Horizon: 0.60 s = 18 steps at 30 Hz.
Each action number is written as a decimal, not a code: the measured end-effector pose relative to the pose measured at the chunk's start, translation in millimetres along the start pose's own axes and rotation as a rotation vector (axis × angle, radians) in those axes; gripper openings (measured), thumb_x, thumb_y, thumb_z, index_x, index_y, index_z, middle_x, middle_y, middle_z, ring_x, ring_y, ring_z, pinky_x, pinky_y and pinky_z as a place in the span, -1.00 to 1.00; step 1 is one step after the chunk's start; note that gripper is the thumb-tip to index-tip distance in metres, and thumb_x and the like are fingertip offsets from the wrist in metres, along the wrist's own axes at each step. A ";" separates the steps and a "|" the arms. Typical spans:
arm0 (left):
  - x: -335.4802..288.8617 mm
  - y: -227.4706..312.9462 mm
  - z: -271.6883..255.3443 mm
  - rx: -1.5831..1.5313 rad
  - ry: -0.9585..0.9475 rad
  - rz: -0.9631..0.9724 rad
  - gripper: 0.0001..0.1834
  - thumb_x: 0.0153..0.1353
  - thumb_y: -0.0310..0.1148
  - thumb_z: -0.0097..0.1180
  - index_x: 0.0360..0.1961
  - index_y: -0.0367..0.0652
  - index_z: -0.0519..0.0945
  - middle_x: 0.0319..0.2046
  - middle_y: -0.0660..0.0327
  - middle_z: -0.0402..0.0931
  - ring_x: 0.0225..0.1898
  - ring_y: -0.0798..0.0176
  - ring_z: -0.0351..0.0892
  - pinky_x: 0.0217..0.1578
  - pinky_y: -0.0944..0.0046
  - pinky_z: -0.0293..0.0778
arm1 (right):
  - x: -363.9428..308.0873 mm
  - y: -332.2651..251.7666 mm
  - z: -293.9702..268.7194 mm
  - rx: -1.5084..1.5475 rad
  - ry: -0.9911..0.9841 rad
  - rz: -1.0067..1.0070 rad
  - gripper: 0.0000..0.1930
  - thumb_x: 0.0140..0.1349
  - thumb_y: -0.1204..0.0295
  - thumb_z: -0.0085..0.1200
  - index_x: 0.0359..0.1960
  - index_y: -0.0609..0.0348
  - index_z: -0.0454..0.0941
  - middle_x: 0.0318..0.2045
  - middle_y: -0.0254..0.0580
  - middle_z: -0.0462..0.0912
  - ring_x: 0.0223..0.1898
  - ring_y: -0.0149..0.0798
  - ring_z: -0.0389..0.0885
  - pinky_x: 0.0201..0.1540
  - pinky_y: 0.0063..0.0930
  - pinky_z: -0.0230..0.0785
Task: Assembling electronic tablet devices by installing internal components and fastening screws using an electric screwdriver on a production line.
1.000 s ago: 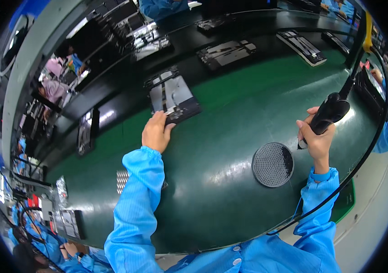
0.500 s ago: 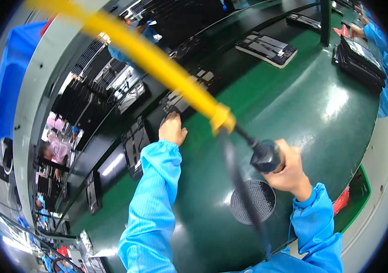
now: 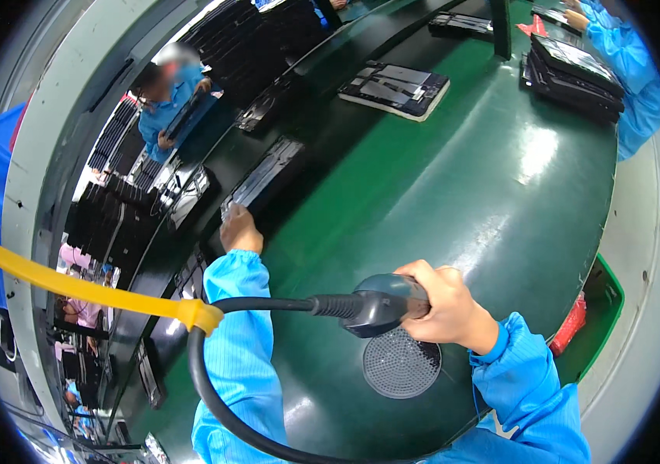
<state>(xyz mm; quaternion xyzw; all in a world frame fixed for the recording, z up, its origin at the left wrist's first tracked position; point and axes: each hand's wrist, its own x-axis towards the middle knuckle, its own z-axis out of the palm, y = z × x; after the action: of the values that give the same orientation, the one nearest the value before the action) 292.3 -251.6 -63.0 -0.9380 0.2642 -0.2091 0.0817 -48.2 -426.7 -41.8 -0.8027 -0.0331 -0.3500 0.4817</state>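
Head view showed the right hand (image 3: 446, 305) wrapped around a black tool (image 3: 384, 304), and the left hand (image 3: 240, 231) at the near end of a slim device (image 3: 264, 176) on the dark strip (image 3: 320, 142) beyond the desk (image 3: 330, 379); whether it pinched, I could not tell. The cable (image 3: 274, 303), crossing before the left sleeve (image 3: 248, 357), might have snagged it. The tool's tip was hidden.

One black tool (image 3: 376, 303), one round tray (image 3: 392, 377) and one yellow strap (image 3: 75, 284) show.
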 end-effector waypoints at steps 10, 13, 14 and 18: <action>19.9 -8.9 -22.8 0.027 -0.057 -0.104 -0.55 0.00 -0.30 0.21 -0.05 -0.21 0.51 0.03 0.13 0.48 0.03 0.06 0.47 0.03 0.08 0.36 | -0.2 5.9 -2.6 0.042 0.017 -0.013 -0.61 -0.19 0.58 0.19 -0.25 0.22 0.36 -0.62 -0.04 0.55 -0.60 0.05 0.57 -0.55 -0.20 0.42; 6.7 -8.1 -18.2 -0.021 -0.023 -0.021 -0.56 -0.03 -0.30 0.20 -0.08 -0.23 0.53 0.02 0.09 0.49 0.02 0.03 0.47 0.03 0.07 0.35 | -1.2 4.6 -4.1 0.047 0.041 -0.003 -0.62 -0.18 0.57 0.19 -0.26 0.21 0.37 -0.61 -0.03 0.55 -0.59 0.06 0.58 -0.55 -0.19 0.42; 0.5 -9.6 -18.4 -0.049 -0.012 0.013 -0.56 -0.05 -0.30 0.20 -0.10 -0.25 0.54 0.00 0.05 0.49 0.02 0.00 0.48 0.04 0.07 0.35 | -2.1 2.9 -5.6 0.043 0.039 0.002 -0.62 -0.18 0.57 0.19 -0.26 0.21 0.37 -0.61 -0.03 0.55 -0.59 0.06 0.58 -0.55 -0.19 0.42; -50.1 -53.7 -4.7 -0.174 0.171 0.192 -0.50 -0.15 -0.32 0.18 -0.10 -0.27 0.54 -0.06 -0.02 0.52 -0.01 -0.08 0.49 0.07 0.06 0.33 | 0.0 6.8 -4.3 0.049 0.036 0.026 -0.62 -0.18 0.57 0.20 -0.26 0.20 0.38 -0.61 -0.01 0.55 -0.56 0.07 0.58 -0.52 -0.19 0.44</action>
<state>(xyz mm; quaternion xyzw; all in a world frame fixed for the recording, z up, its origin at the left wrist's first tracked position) 276.3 -179.7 -62.1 -0.8908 0.3757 -0.2557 -0.0029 -47.8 -433.7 -45.7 -0.7845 -0.0224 -0.3573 0.5064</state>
